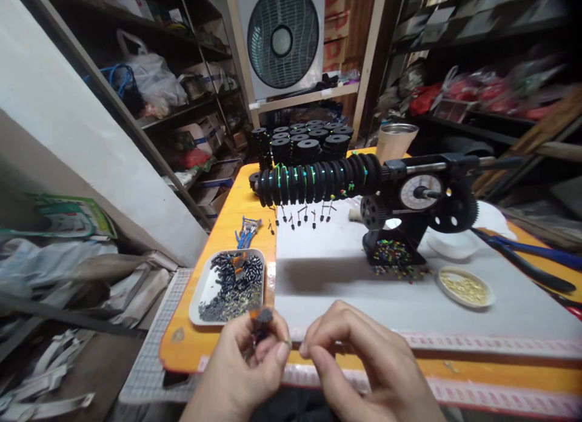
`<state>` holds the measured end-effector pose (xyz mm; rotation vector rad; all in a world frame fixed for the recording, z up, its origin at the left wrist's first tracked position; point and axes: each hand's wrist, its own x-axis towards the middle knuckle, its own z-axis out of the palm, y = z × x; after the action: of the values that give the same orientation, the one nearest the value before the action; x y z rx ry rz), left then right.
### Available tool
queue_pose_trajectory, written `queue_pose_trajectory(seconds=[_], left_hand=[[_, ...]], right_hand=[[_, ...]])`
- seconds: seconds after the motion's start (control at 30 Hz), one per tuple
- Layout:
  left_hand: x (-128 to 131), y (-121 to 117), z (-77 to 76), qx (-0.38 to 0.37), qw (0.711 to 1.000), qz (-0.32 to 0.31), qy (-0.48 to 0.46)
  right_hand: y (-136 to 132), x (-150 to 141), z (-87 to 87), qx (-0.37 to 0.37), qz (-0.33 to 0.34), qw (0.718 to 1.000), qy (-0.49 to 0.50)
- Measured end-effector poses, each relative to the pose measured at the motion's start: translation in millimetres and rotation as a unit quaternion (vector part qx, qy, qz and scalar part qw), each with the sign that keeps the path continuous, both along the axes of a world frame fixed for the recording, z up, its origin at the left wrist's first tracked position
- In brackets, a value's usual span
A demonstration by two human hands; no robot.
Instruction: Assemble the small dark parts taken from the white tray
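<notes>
Left grip [254,355]: pinching a small black piece [260,320], just over the desk [364,288] edge.
Right grip [359,355]: fingertips pressed together, beside it.
Risk: piece could slip floorward, missing the tray [196,307] ahead.

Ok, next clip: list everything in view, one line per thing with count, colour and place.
table: one, orange, centre
mat: one, grey, on table
winding machine: one, black, right of centre
spools on machine shaft: a row, black
stacked spools: many, black, far table edge
tray of small parts: one, white, parts black
dish: one, holding gold bits, right
cup: one, beige, behind machine
fan: one, white, back shelf
left hand: pinching a small dark part
right hand: fingertips together, contents unclear
</notes>
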<state>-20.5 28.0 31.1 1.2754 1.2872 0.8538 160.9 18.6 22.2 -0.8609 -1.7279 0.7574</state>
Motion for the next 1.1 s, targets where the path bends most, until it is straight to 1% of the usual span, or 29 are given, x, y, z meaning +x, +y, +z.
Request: queue_pose_trajectory(seconds=[0.13,0.3,0.4,0.5,0.63,0.8,0.9,1.0,1.1], left_hand=[[9,-7,-6.3,-0.005,0.997,0.003,-0.073],[4,-9,-16.0,0.01,0.998,0.0,-0.066],[2,-10,-17.4,0.011,0.997,-0.009,-0.074],[3,-10,-15.3,0.014,0.998,-0.015,-0.063],[5,-9,-8.8,0.016,0.999,-0.003,-0.039],[13,-8,8.1,-0.001,1.0,-0.007,-0.008],[19,-9,16.8,-0.001,1.0,0.01,0.026],[22,-9,15.2,0.024,0.997,0.056,0.047],[20,-10,7.7,0.089,0.991,0.083,0.048]], right_hand=[[0,2,-5.7,-0.059,0.045,0.997,0.027],[0,2,-10.1,-0.066,0.065,0.994,0.061],[-2,1,-10.2,-0.072,0.071,0.992,0.074],[-3,0,-10.4,-0.081,0.068,0.991,0.082],[-3,0,-11.6,-0.083,0.071,0.99,0.085],[-4,0,-9.7,-0.068,0.061,0.993,0.071],[-3,4,-4.9,-0.053,0.051,0.997,0.017],[-1,8,-1.8,-0.024,0.061,0.998,-0.019],[2,10,-2.0,0.012,0.066,0.998,-0.014]])
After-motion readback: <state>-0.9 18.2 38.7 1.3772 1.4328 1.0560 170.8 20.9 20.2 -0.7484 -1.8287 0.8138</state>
